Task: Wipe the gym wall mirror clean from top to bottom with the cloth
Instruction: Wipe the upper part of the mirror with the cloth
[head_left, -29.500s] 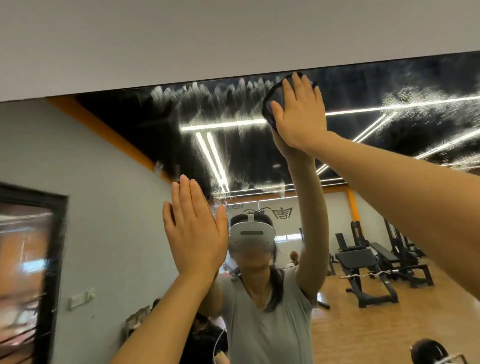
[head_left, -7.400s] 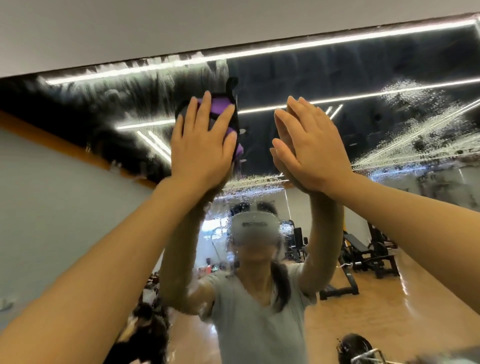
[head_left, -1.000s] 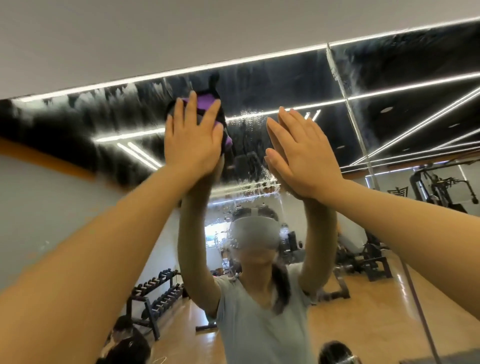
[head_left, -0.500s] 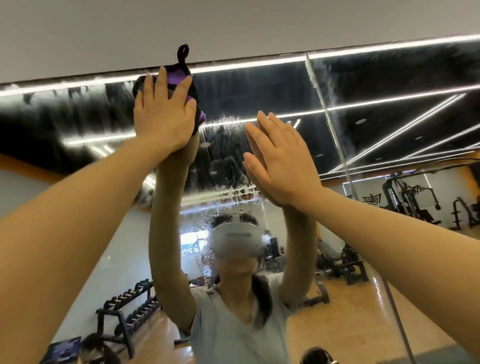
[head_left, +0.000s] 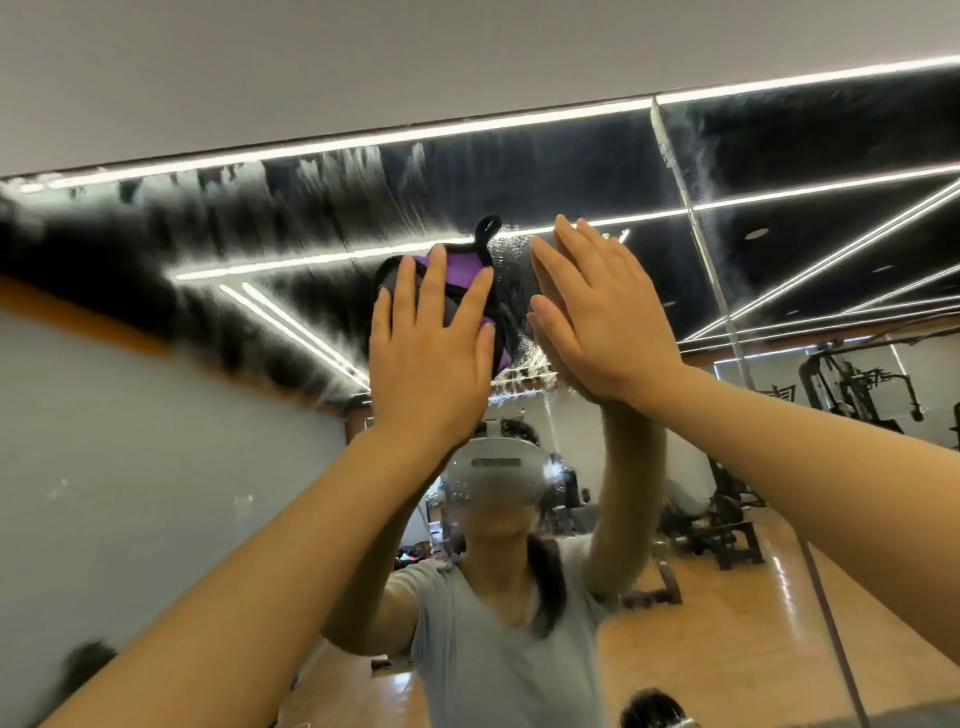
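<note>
— Where's the cloth?

— Under my left hand (head_left: 427, 358), fingers straight, pressing the purple-and-black cloth with a black loop (head_left: 467, 275) flat on the big glass wall mirror (head_left: 311, 218), well below its top edge. Streaky, smeared glass lies leftward.

— And the other?

— My right hand (head_left: 602, 322) is flat on the glass just beside it, near the vertical panel seam (head_left: 691, 218).
</note>
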